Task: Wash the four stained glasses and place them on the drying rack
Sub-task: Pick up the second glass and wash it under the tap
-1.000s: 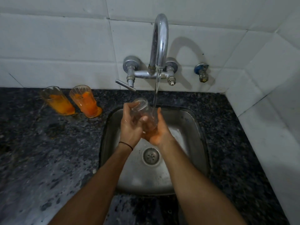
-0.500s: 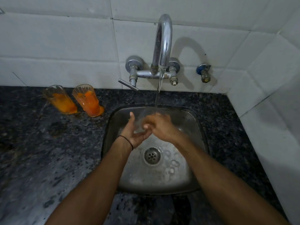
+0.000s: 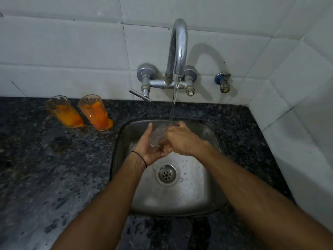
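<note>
The dark stone worktop (image 3: 54, 168) spreads around my hands, with the steel sink (image 3: 207, 186) beneath them. The tap (image 3: 177, 47) rises beyond them, its water stream (image 3: 173, 105) falling onto them. My left hand (image 3: 148, 150) curls under the clear glass (image 3: 158, 134) and my right hand (image 3: 182, 139) grips it from above, tilted between them. Well to their left stand an orange-stained glass (image 3: 64, 111) and a second stained glass (image 3: 95, 112).

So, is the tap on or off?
On. A stream of water runs from the tap down onto the glass, which the left hand and right hand hold over the sink.
</note>
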